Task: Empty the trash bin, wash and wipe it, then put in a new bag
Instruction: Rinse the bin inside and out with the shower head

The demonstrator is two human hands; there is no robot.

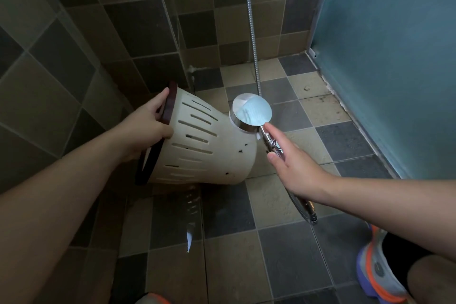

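Two hands worked apart over the tiled shower floor (291,242). The left hand (148,128) gripped the bin (209,145) at its dark rim (169,106), fingers over the rim edge and thumb on the slotted wall. The bin was cream plastic, tipped on its side, mouth toward the left wall, base pointing right and toward the shower head (251,111). It was held off the floor or barely touching, hard to tell. A few dark specks sat on the wall near the base.

The right hand (293,165) held the chrome handle (271,143) of the shower head, index finger stretched along the handle up to the head, other fingers wrapped under it. The round face was turned up toward the camera, just beside the bin's base. A metal hose (251,32) ran up the tiled wall behind, and another stretch of it looped under the right wrist.

One frosted blue panel (394,57) stood at right. A shoe (377,274) with orange trim showed bottom right.
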